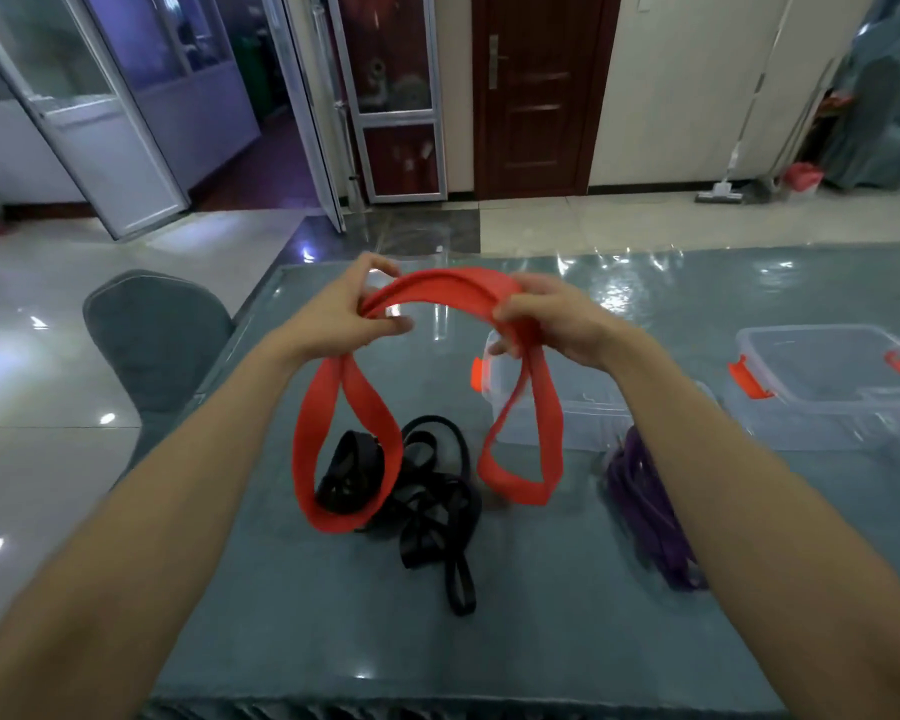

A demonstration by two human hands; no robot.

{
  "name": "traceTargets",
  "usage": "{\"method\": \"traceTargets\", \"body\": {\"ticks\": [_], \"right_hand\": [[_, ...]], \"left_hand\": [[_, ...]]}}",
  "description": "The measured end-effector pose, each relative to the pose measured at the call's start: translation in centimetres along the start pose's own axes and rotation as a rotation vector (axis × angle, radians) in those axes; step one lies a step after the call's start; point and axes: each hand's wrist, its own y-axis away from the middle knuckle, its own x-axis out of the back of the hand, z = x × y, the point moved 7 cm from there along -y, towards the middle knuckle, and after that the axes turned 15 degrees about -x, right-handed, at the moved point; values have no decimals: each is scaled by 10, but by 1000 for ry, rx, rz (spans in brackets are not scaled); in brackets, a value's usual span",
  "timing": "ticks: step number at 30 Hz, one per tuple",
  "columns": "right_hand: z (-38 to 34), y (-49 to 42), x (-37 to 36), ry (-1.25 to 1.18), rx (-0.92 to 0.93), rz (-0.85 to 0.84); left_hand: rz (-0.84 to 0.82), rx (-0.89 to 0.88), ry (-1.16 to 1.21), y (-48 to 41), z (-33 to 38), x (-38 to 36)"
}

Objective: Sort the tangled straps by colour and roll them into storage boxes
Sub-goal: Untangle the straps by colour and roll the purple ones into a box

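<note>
Tiled room; dark door (536, 96) at 12 o'clock, mop (718, 192) at 2 o'clock, grey chair (157, 345) at 9 o'clock beside the table. Table (437, 641) under grey cloth and a glossy clear cover.

Step in hand, by judgement: red strap (437, 291) free of the other colours, being gathered for rolling. Held up off the table, arched between both hands, two loops hanging down. Left loop in front of the black straps (427, 491) at 6 o'clock, right loop in front of the near box.

Left hand (349, 314): fingers curled, pinching the left end of the arch between thumb and fingertips. Right hand (546, 324): fingers wrapped round the right end, firm hold.

Black straps in a loose tangle on the cloth. Purple straps (645, 506) in a separate heap at 4 o'clock, partly behind the right forearm. Sorting by colour looks mostly done; no roll made yet.

Next move, by judgement: hanging loops to be drawn in and laid flat together, then wound tight from one end to fit a box. Likely to spring open if let go early.

Containers: near box (588, 418) at 3 o'clock, clear plastic, orange clasp, no strap seen inside, part hidden by arm and loop. Far box (801, 332) further out at 3 o'clock, same kind, no strap seen inside.
</note>
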Motion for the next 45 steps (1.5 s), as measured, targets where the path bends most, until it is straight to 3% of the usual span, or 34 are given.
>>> {"method": "traceTargets", "body": {"ticks": [2,5,7,9,12,16,19,23,28,30,31,35,37,39,41,43,45], "right_hand": [[-15,10,14,44,36,40],[-33,26,35,90,66,164],[-45,36,46,-65,133,174],[-44,48,60,-208,204,223],[-1,58,66,-156,172,320],[92,56,31,-77,3,242],[134,52,19,-128,0,236],[167,64,55,-155,-77,394],[178,110,149,108,-50,579],[171,129,181,261,-2,555],[166,137,192,371,22,533],[154,158,217,721,4,383],[154,167,225,742,-33,319],[155,174,230,798,-71,286],[160,180,233,907,-107,251],[165,187,244,958,-141,260],[168,196,262,970,-182,335]], "left_hand": [[-147,-12,-54,-3,17,-4],[-256,-60,108,-13,46,-28],[-175,-118,319,-24,66,-45],[-45,-179,705,-42,93,-55],[134,-221,980,-77,129,-63],[195,-200,1020,-105,158,-104],[238,-154,1036,-115,161,-135],[258,-145,959,-129,174,-172],[327,-108,781,-136,168,-173],[266,-55,494,-122,156,-166],[148,-16,260,-112,150,-165],[-709,474,-529,-56,119,-199],[-838,552,-691,-52,134,-231],[-746,329,-590,-72,165,-285],[-652,96,-275,-93,204,-344],[-592,-13,65,-107,231,-397],[-586,-54,169,-115,246,-438]]}}
